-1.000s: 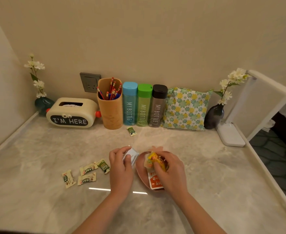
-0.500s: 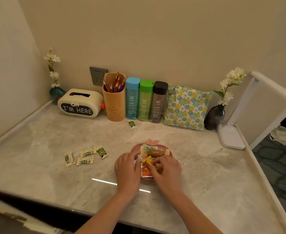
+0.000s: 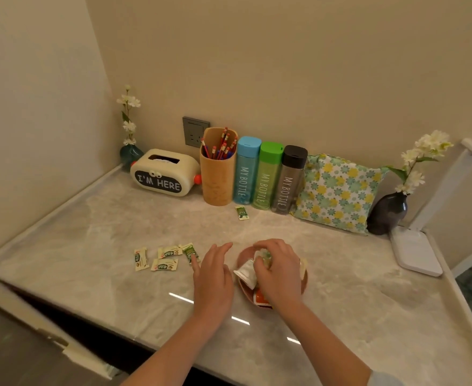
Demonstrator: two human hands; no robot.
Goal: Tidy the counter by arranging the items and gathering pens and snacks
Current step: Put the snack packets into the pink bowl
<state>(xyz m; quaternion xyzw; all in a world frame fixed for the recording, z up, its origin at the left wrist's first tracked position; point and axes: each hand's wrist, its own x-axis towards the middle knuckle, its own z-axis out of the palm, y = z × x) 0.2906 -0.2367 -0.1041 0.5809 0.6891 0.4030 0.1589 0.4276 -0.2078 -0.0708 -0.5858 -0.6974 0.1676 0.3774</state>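
Note:
A small pink dish (image 3: 243, 288) sits on the marble counter (image 3: 340, 288) with snack packets piled in it, among them a white packet (image 3: 246, 271) and an orange one (image 3: 260, 298). My right hand (image 3: 278, 270) lies over the dish, fingers curled round a packet on the pile. My left hand (image 3: 212, 277) hovers flat just left of the dish, fingers straight, holding nothing. Its index fingertip is next to a green snack (image 3: 190, 252). Three pale snack packets (image 3: 157, 259) lie further left. One green packet (image 3: 241, 212) lies near the bottles. Pens stand in a tan holder (image 3: 218, 174).
Along the back wall stand a cream tissue box (image 3: 164, 172), three bottles (image 3: 268, 176), a floral pouch (image 3: 338, 193) and a dark vase (image 3: 388, 213). A second vase (image 3: 129, 154) fills the left corner. A white lamp base (image 3: 415, 252) sits at the right edge.
My left hand let go of the white packet, which now lies in the dish, and moved left toward the loose snacks. My right hand stayed over the dish. The camera pulled back.

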